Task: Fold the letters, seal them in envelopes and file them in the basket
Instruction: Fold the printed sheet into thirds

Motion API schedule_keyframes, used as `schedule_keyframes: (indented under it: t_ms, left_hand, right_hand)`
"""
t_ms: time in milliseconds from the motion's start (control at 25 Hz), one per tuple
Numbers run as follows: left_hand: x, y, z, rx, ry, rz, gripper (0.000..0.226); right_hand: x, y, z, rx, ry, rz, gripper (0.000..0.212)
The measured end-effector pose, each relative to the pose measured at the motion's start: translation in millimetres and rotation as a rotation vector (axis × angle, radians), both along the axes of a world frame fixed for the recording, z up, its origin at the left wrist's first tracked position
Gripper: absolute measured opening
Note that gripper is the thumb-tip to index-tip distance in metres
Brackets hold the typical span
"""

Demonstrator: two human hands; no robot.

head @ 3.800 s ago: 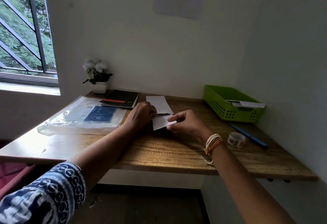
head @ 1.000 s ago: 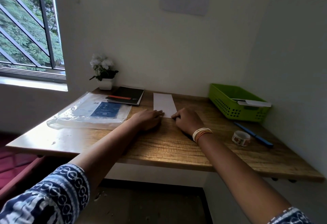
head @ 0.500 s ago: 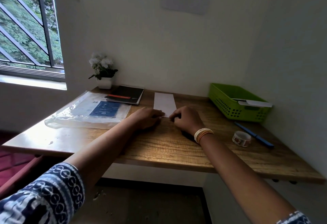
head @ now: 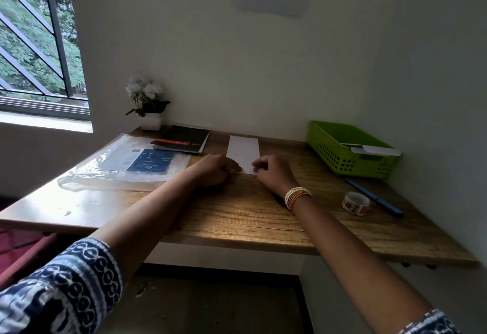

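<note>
White letter (head: pixel 243 150) flat on desk (head: pixel 237 212), near edge seemingly pinched between curled left hand (head: pixel 214 169), right hand (head: pixel 272 172)

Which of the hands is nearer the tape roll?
Right. The right hand rests on the paper, left of the tape roll; the left hand lies farther left.

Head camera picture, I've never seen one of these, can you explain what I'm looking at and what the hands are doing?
The camera sits on a person's head, looking forward and down, so the two arms are the wearer's own. No robot here. The left hand and right hand press on the near end of a narrow white paper lying flat on the wooden desk. To the right: a green basket with an envelope in it, a blue pen, a tape roll. To the left: a plastic sleeve, a black notebook, a flower pot.
</note>
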State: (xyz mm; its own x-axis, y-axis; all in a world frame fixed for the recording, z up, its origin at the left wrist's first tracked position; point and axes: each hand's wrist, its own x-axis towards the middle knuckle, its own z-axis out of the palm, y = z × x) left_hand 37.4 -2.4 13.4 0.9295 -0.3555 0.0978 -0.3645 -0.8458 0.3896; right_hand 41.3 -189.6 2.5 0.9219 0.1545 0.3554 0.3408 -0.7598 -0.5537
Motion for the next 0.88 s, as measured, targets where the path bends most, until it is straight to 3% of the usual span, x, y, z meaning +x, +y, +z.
schedule_keyframes:
  t_ms: [120,400,600,720,880]
  left_hand:
    - [0.9,0.4,-1.5,-0.047,-0.014,0.008,0.035]
    - [-2.8,-2.5,-1.8,-0.005,-0.047,-0.033,0.042]
    - [-0.1,-5.4,-2.8,0.0,-0.053,-0.041,0.037]
    - [0.3,-5.4,-0.3,-0.035,-0.016,-0.005,0.035]
    - [-2.3,-6.7,0.1,-0.083,-0.005,0.02,0.035]
  right_hand:
    - [4.5,-5.2,0.5,-0.044,-0.017,-0.119,0.028]
    - [-0.3,-1.3,2.6,-0.022,0.103,0.028,0.021]
    - [-5.1,4.6,5.5,0.114,0.138,0.158,0.025]
    - [-2.0,-2.9,5.8,-0.02,0.001,0.03,0.028]
    - [-4.9,-5.2,6.5,-0.23,0.038,0.064,0.031]
